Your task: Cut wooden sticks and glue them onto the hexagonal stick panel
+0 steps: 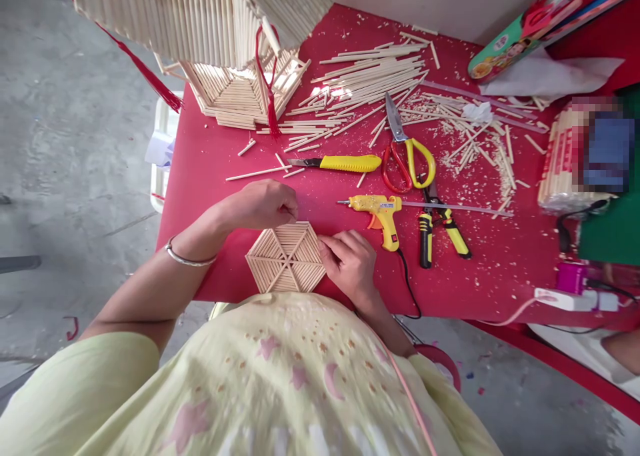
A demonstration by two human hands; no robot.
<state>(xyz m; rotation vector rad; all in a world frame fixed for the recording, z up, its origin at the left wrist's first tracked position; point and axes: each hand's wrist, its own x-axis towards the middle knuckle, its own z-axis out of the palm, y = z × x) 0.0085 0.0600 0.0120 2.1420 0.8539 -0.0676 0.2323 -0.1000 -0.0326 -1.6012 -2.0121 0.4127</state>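
A person in a pale yellow shirt point(280, 383) sits close against a red table point(200, 169), a six-sided stick panel point(287, 259) lying flat at its near edge. The right hand point(350, 263) holds the panel's right corner, thumb and fingers drawn in; the left hand point(263, 205) bends over its upper left side, fingers bunched, their contents impossible to tell. Beyond lie pliers point(425, 239), a yellow glue gun point(377, 206), a knife point(350, 163) and scissors point(397, 123). Farther back, loose sticks point(370, 76) spread beside a tasselled stick model point(165, 23).
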